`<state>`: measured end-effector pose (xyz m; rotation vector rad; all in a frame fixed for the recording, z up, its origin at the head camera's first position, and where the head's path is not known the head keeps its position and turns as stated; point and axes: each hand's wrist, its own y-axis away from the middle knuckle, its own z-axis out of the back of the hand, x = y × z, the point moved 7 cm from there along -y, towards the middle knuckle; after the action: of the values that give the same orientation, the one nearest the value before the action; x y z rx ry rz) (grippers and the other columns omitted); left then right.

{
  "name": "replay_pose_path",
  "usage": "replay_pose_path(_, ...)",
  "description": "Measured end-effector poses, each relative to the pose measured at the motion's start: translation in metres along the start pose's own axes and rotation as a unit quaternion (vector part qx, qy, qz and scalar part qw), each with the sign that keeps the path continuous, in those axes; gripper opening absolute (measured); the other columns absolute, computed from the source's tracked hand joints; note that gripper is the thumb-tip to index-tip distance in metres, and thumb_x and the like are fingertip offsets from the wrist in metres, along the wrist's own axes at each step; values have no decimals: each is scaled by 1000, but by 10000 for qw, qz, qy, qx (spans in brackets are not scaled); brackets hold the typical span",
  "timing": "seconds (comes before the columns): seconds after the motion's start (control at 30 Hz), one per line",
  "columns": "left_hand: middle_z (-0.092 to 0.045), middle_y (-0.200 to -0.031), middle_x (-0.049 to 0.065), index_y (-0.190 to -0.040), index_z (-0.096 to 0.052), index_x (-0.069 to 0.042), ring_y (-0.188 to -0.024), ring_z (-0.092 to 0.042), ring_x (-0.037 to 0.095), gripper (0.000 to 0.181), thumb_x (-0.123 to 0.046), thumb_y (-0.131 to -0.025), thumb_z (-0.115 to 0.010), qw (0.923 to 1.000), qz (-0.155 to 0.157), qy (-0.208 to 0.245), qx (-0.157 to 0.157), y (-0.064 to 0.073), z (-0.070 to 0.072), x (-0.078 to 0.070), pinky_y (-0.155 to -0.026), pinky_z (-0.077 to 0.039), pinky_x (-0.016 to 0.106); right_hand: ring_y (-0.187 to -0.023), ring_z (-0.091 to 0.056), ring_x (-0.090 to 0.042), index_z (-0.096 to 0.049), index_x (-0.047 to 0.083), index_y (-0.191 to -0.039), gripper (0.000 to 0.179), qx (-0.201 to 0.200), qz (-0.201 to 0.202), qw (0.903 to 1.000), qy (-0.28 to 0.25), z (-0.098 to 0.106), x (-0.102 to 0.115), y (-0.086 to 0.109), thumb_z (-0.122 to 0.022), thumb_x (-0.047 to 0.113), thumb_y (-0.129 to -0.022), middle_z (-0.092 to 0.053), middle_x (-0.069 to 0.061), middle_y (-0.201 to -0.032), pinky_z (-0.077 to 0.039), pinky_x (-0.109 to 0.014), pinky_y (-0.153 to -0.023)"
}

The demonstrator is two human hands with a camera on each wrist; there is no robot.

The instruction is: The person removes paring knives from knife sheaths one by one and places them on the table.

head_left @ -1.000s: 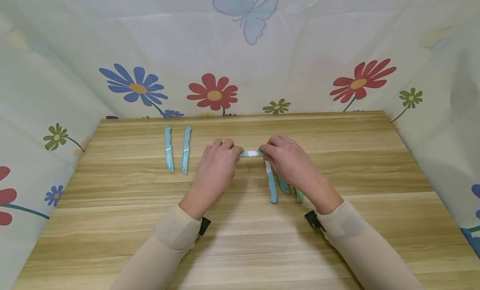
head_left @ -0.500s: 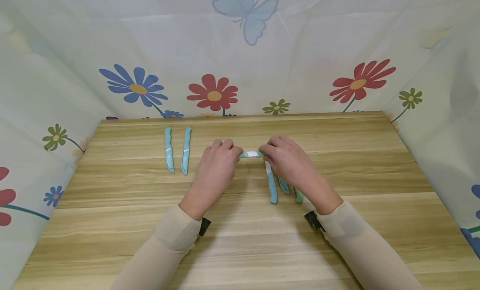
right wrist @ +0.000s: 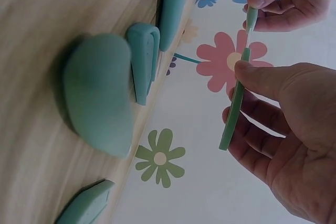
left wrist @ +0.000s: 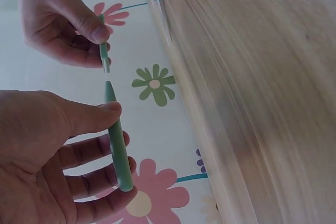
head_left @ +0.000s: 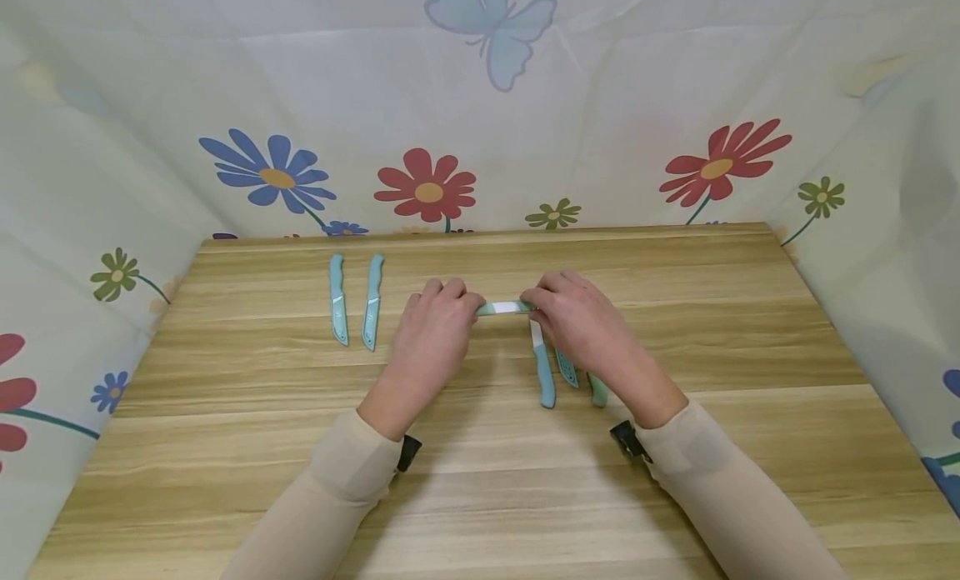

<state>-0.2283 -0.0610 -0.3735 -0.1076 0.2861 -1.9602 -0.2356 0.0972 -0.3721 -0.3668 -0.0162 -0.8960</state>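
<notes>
Your left hand (head_left: 435, 330) grips the knife (left wrist: 121, 153), your right hand (head_left: 583, 326) the sheath (right wrist: 234, 114), blade (head_left: 506, 307) showing between; you're likely sheathing, so align and push straight.

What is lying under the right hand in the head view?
Below the right hand, a blue knife, a blue sheath and a green handle show partly. The hand covers their far ends; what else lies beneath, this view cannot show.
</notes>
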Motion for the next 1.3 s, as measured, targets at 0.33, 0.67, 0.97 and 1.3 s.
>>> replay_pose_path(0.33, -70, -104, 6, -120, -81, -14, -92, -60, 26, 22, -13, -97, -79, 10000, 59, 39, 40, 1, 3, 1, -75, -55, 40, -96, -63, -27, -78, 5, -120, 23, 12, -6, 10000, -33, 1, 0, 0, -79, 8, -97, -71, -10, -109, -56, -37, -82)
replay_pose_path(0.67, -69, -104, 7, -119, -81, -14, -93, -61, 28, 22, -13, -97, -79, 9999, 103, 69, 67, 1, 3, 1, -76, -55, 41, -96, -62, -27, -78, 6, -120, 23, 56, -36, 10000, 9, 1, 0, 0, -79, 9, -97, -71, -10, -109, -55, -37, -83)
replay_pose_path(0.97, -69, -104, 7, -117, -81, -12, -93, -60, 28, 20, -12, -97, -79, 9999, 82, 74, 47, 1, 5, 1, -74, -55, 41, -98, -63, -28, -78, 6, -120, 24, 92, -114, 9999, -28, 0, -2, 0, -79, 9, -97, -71, -10, -109, -56, -38, -85)
replay_pose_path(1.3, -70, -104, 8, -115, -81, -11, -94, -61, 29, 18, -10, -98, -78, 9998, 118, 153, 34, 1, 5, 4, -75, -55, 42, -103, -63, -29, -78, 7, -122, 25, 179, -243, 9995, -28, 1, -4, 0, -79, 10, -97, -71, -10, -113, -56, -39, -89)
